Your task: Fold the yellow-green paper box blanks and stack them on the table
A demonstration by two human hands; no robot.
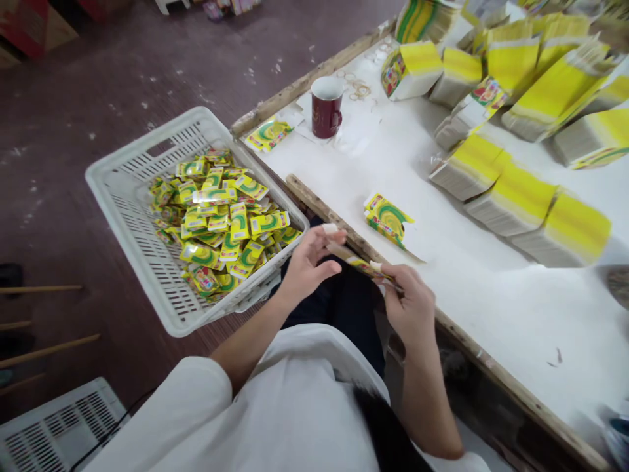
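Above my lap, my right hand [410, 301] pinches one end of a small flat yellow printed carton [363, 263], seen almost edge-on and a little blurred. My left hand [309, 262] is at the carton's other end, its thumb held apart from its fingers; whether the fingertips touch the carton is hard to tell. White coverings show on a fingertip of each hand. On the white tabletop just beyond lies another flat yellow-green carton [388, 219]. To the left of my left hand, a white plastic basket [132, 242] holds many small filled yellow cartons [221, 216].
A maroon mug [326, 108] stands near the table's far corner, with a flat carton [269, 134] beside it and rubber bands [360, 87] behind. Stacks of flat yellow cartons [515, 190] fill the table's right side. A wooden strip [339, 219] edges the table [491, 314].
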